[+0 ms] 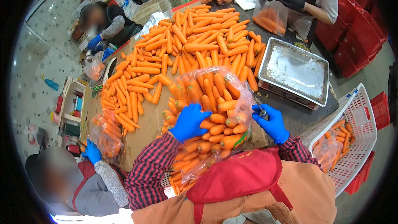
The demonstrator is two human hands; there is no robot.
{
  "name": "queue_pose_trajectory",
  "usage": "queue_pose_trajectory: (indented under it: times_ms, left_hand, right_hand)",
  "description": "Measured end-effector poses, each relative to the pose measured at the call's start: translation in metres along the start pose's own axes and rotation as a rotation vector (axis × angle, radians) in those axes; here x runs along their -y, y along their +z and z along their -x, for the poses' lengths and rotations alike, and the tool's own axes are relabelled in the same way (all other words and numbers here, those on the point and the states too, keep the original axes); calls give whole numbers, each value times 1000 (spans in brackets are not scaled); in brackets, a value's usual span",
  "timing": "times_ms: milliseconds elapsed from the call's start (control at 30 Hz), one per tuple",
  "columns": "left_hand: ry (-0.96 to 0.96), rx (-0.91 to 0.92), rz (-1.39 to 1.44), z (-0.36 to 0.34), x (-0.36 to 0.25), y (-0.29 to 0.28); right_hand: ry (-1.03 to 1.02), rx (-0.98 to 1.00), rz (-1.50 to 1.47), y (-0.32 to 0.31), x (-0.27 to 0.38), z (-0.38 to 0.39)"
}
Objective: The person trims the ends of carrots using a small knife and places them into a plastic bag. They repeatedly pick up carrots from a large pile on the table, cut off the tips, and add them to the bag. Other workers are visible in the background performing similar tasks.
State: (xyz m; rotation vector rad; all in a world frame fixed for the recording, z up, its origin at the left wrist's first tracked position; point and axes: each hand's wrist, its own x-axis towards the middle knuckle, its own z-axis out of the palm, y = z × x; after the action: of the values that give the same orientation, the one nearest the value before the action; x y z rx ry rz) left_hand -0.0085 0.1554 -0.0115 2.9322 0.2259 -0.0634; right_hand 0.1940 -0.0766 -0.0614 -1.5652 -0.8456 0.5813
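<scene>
A large clear plastic bag, full of orange carrots, lies open in front of me at the table's near edge. My left hand, in a blue glove, rests over the carrots at the bag's left side, its visible fingers apart; some fingertips are hidden among the carrots. On the right side of the bag, my blue-gloved right hand is closed round the handle of a small knife. Its thin dark blade points away from me, beside the plastic. Beyond the bag spreads a big heap of loose carrots.
A metal-topped scale stands at the right. Near my right arm is a white plastic basket with bagged carrots. Red crates are stacked far right. Co-workers stand left, far left and far right; the near-left one handles a carrot bag.
</scene>
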Motion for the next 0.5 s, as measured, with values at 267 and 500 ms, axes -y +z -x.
queue_pose_trajectory:
  times_ms: [267, 500]
  left_hand:
    - [-106, -331, 203, 37, 9, -15]
    - [-276, -750, 344, 59, 19, -52]
  right_hand:
    - [-12, -44, 10, 2, -9, 7]
    - [-15, -23, 4, 4, -4, 6]
